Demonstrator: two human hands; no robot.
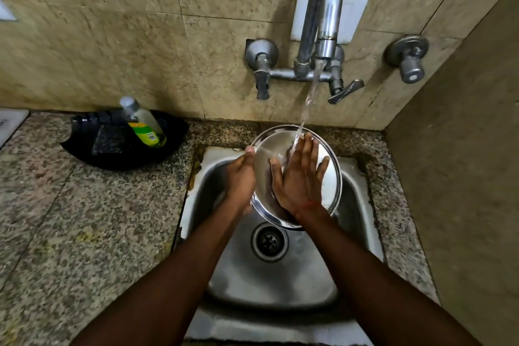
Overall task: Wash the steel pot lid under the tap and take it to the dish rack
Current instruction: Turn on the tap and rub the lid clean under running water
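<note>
The round steel pot lid (328, 185) is held tilted over the steel sink (362, 205), under the water running from the tap (323, 8). My left hand (241, 177) grips the lid's left rim, thumb on the top edge. My right hand (300, 177) lies flat on the lid's face with straight, spread fingers, and the stream lands on its fingertips. The lid's lower part is hidden behind my right wrist. No dish rack is in view.
A black tray (112, 146) with a dish soap bottle (146, 126) and a scrub pad sits on the granite counter (70, 219) at the left. Two tap handles and a separate valve (410, 59) stick out of the tiled wall. A side wall closes off the right.
</note>
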